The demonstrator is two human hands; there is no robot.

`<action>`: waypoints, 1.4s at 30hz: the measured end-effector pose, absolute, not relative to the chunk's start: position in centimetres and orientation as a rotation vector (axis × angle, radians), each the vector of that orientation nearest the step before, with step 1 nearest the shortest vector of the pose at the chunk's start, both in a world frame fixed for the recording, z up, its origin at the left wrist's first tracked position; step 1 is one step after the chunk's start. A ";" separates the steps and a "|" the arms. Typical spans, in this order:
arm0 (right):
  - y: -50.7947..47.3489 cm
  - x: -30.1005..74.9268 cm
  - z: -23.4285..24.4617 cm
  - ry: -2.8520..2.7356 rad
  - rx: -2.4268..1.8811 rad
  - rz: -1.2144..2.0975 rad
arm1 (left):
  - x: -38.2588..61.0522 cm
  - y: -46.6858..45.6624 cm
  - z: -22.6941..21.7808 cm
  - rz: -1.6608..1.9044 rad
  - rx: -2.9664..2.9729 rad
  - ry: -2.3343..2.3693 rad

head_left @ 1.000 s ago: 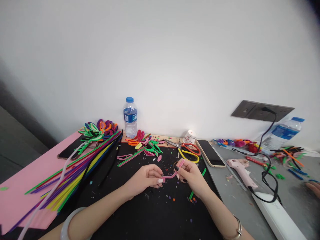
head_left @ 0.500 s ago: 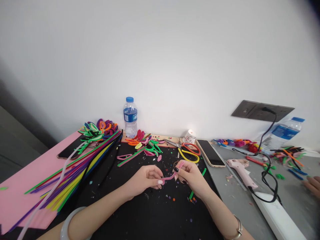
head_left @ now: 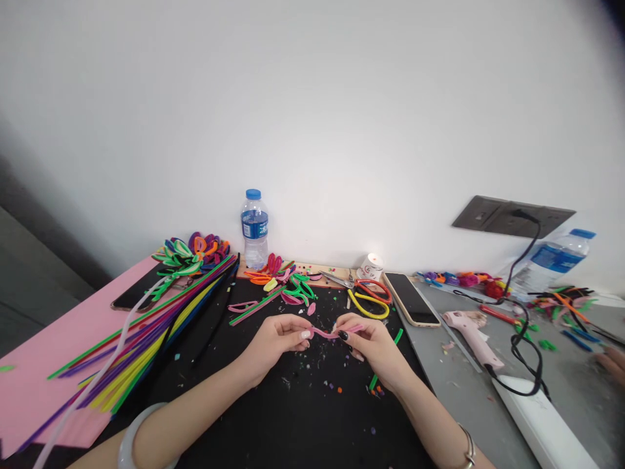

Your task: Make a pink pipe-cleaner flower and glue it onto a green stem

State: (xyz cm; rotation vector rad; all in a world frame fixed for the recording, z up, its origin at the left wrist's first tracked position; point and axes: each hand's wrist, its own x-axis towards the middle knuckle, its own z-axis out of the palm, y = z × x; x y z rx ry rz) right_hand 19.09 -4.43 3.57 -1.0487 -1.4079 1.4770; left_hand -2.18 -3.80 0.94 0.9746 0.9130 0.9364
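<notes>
A pink pipe cleaner (head_left: 323, 334) spans the gap between my two hands, bent in a shallow wave above the black mat (head_left: 303, 417). My left hand (head_left: 279, 340) pinches one end between thumb and fingertips. Further along, my right hand (head_left: 368, 344) grips it the same way, and a short end pokes out past those fingers. Beside my right hand lies a short green pipe cleaner (head_left: 387, 359). Beyond my hands are green and pink looped pieces (head_left: 301, 286) and scissors (head_left: 366, 296) with red and yellow handles.
Long pipe cleaners (head_left: 161, 339) lie at left by a phone (head_left: 139, 286). A water bottle (head_left: 254, 228) and paper cup (head_left: 371, 267) stand near the wall. Rightward are another phone (head_left: 411, 298), a pink glue gun (head_left: 471, 337), a white power strip (head_left: 541, 417), and another person's hand (head_left: 612, 361).
My hands have moved slightly apart, stretching the pink pipe cleaner more level. My left hand shifted a little leftward. At the right edge, the other person's hand moved and a dark, thin tool now shows.
</notes>
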 end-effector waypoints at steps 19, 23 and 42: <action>-5.3 17.8 3.5 -1.408 -1.030 1.513 | -1.8 -4.3 0.9 1.030 0.889 0.943; -5.3 17.6 3.4 -1.396 -1.026 1.526 | -1.7 -4.3 0.7 1.047 0.878 0.951; -5.4 17.0 3.0 -1.392 -1.033 1.567 | -1.4 -4.6 0.8 1.046 0.812 0.919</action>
